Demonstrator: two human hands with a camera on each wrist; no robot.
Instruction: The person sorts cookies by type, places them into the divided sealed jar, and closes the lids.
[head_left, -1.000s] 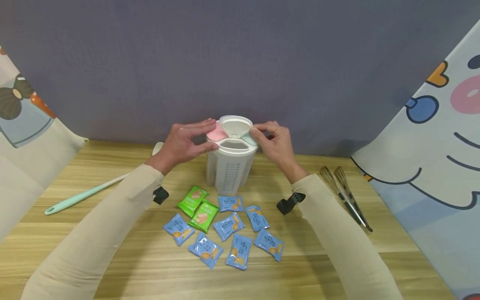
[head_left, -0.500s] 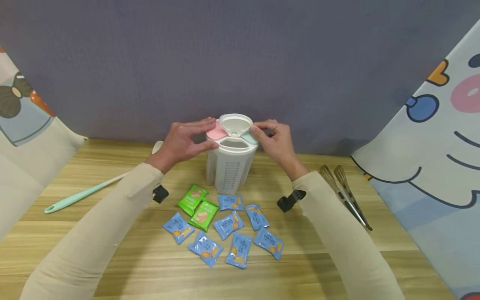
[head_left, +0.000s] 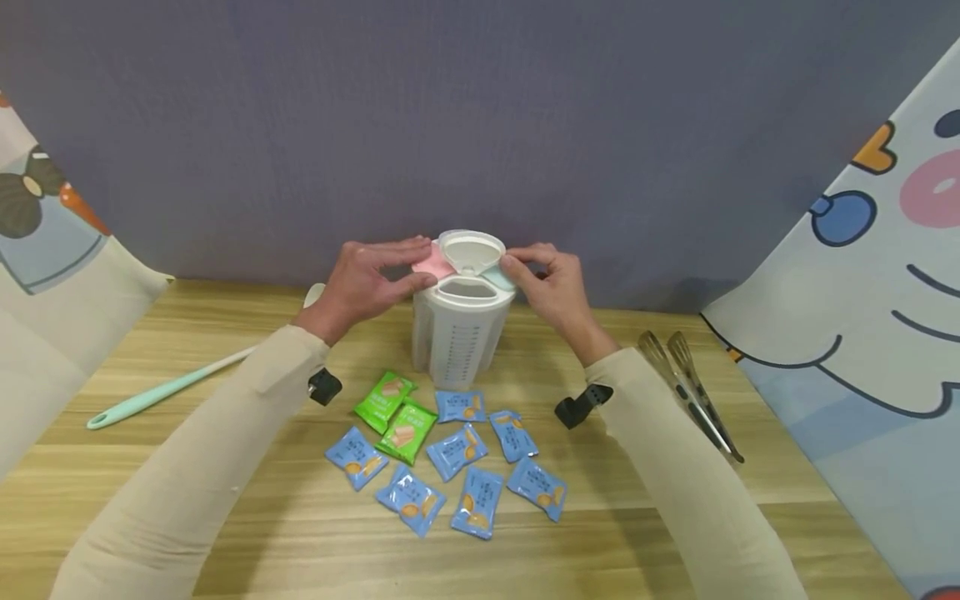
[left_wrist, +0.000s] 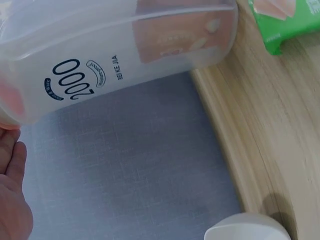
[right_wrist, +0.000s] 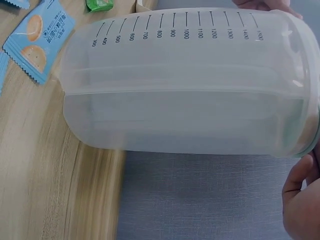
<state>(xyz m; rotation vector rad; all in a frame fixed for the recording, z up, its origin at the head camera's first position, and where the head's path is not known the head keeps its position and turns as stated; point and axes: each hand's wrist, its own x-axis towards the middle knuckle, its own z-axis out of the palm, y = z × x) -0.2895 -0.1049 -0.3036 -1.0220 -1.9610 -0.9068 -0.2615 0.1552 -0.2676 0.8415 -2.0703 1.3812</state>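
A translucent storage container (head_left: 459, 342) with volume marks stands upright near the back of the table. Its round top has a pink lid (head_left: 432, 262), a mint lid (head_left: 498, 277) and a raised white lid (head_left: 471, 250) above an uncovered front opening (head_left: 467, 289). My left hand (head_left: 367, 279) rests straight fingers on the pink lid, thumb touching the front rim. My right hand (head_left: 551, 279) pinches the mint lid's edge between thumb and bent fingers. In the left wrist view, an orange packet (left_wrist: 175, 35) shows through the container wall.
Several blue biscuit packets (head_left: 477, 502) and two green packets (head_left: 407, 431) lie in front of the container. At left lies a mint-handled utensil (head_left: 157, 396); at right, metal tongs (head_left: 690, 396). A grey fabric wall (head_left: 600, 150) stands behind.
My left thumb has shifted slightly up along the rim, toward the pink lid. The right hand, container and packets look unmoved.
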